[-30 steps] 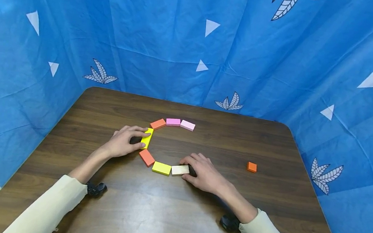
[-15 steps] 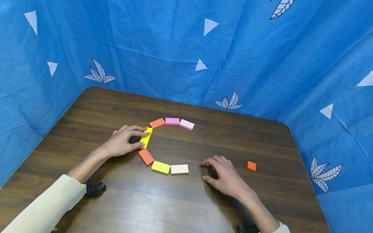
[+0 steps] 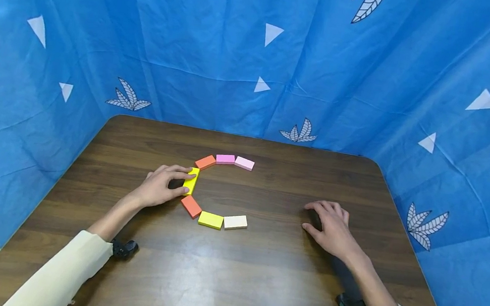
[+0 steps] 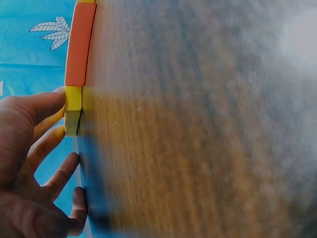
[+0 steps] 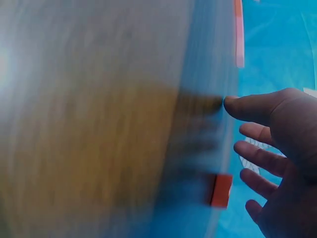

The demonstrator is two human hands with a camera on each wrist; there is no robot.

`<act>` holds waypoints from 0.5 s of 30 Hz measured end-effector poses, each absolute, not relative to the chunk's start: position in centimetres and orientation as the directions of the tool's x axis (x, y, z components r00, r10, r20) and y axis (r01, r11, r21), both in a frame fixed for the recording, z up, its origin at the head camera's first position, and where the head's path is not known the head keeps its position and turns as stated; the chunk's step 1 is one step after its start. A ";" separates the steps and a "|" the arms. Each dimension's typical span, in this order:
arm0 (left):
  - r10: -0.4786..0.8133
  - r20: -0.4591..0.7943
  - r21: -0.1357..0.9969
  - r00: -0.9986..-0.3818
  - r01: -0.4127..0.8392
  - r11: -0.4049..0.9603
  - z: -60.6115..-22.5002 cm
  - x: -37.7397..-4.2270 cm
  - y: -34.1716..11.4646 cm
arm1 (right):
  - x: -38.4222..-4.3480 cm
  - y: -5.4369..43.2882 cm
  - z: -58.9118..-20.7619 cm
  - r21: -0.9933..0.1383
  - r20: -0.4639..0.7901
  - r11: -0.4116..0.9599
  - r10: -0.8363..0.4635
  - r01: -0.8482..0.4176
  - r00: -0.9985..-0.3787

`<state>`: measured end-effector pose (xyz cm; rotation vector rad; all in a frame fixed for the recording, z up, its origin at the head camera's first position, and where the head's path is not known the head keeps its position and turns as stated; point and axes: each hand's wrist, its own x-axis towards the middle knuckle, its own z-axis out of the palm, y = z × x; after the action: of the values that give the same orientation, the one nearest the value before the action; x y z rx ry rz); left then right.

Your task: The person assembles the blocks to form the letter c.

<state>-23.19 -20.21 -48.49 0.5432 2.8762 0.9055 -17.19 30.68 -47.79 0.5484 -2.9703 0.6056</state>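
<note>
My left hand (image 3: 158, 186) pinches a bright yellow block (image 3: 191, 181) lying flat at the left of a curved row, thumb at its near end and fingertips at its far end. The left wrist view shows the same yellow block (image 4: 74, 99) against an orange-red block (image 4: 80, 44). Over the table's right side, my right hand (image 3: 333, 230) hovers with fingers loosely spread and nothing between them. An orange block (image 5: 221, 191) appears beyond its fingers in the right wrist view; in the head view the hand hides it.
Below the held block, the row continues with an orange-red block (image 3: 191, 206), a yellow block (image 3: 210, 219) and a cream block (image 3: 235, 222). Above come an orange block (image 3: 205, 162), a pink block (image 3: 225, 159) and a pale pink block (image 3: 244, 163). A blue curtain (image 3: 194, 43) encloses the wooden table (image 3: 232, 271).
My right hand has left the cream block and moved rightward across the table, now covering the lone orange block. The left hand stays on the yellow block.
</note>
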 end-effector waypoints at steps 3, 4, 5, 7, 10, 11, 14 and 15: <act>0.360 0.037 0.571 -0.932 0.316 0.758 -48.4 -23.3 -20.2 | -17.3 31.9 -47.5 -0.365 0.112 0.878 -0.289 -0.310 -0.951; 0.359 0.037 0.573 -0.933 0.314 0.757 -48.4 -23.3 -20.2 | -17.3 32.3 -47.4 -0.367 0.106 0.882 -0.276 -0.296 -0.955; 0.357 0.038 0.574 -0.933 0.313 0.756 -48.4 -23.3 -20.2 | -17.4 32.6 -47.3 -0.370 0.101 0.884 -0.268 -0.286 -0.958; 0.353 0.037 0.577 -0.935 0.309 0.756 -48.4 -23.3 -20.2 | -17.6 33.3 -47.1 -0.374 0.095 0.887 -0.253 -0.270 -0.963; 0.353 0.037 0.575 -0.935 0.309 0.758 -48.5 -23.2 -20.2 | -17.7 34.3 -47.1 -0.382 0.082 0.893 -0.225 -0.239 -0.971; 0.353 0.036 0.573 -0.935 0.309 0.759 -48.5 -23.2 -20.2 | -17.7 34.6 -47.2 -0.386 0.076 0.894 -0.217 -0.229 -0.973; 0.352 0.031 0.568 -0.936 0.306 0.764 -48.6 -23.2 -20.1 | -17.6 35.3 -47.4 -0.396 0.061 0.894 -0.200 -0.208 -0.978; 0.350 0.028 0.567 -0.936 0.303 0.766 -48.6 -23.2 -20.1 | -17.6 35.4 -47.5 -0.399 0.061 0.893 -0.200 -0.207 -0.978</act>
<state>-23.20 -20.12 -48.56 0.5330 2.8775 0.9035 -17.59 35.44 -47.47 0.3266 -3.0384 0.6440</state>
